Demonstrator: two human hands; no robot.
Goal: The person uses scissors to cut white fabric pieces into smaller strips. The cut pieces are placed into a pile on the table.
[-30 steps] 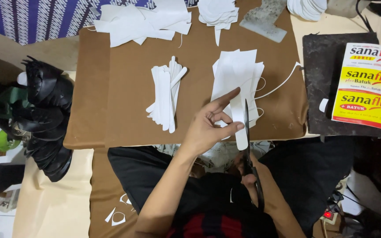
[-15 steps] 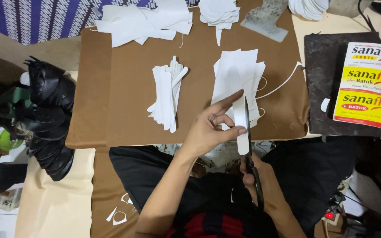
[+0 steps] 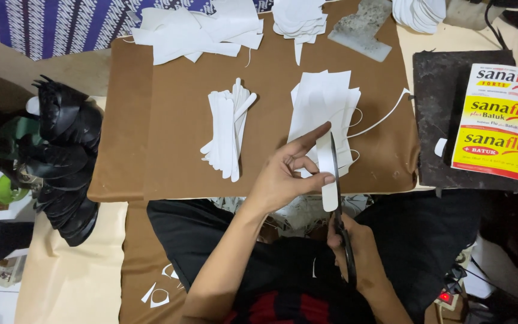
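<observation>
My left hand [image 3: 286, 174] pinches a narrow white strip [image 3: 327, 180] over the near edge of the brown board [image 3: 175, 126]. My right hand [image 3: 355, 249] grips black scissors [image 3: 338, 198], whose blade runs up alongside the strip. Just beyond the strip lies a stack of white sheets [image 3: 322, 102] with thin white trimmings curling off to its right. A pile of cut white strips [image 3: 228, 129] rests on the board left of my left hand.
Loose white offcuts [image 3: 199, 30] and rounded white pieces [image 3: 298, 18] lie at the board's far edge. A black mat [image 3: 436, 120] with a yellow-and-red box [image 3: 505, 120] sits at right. Stacked black pieces [image 3: 64, 156] stand at left.
Both hands and the scissors have stayed almost in place; the blade has crept slightly further up along the white strip.
</observation>
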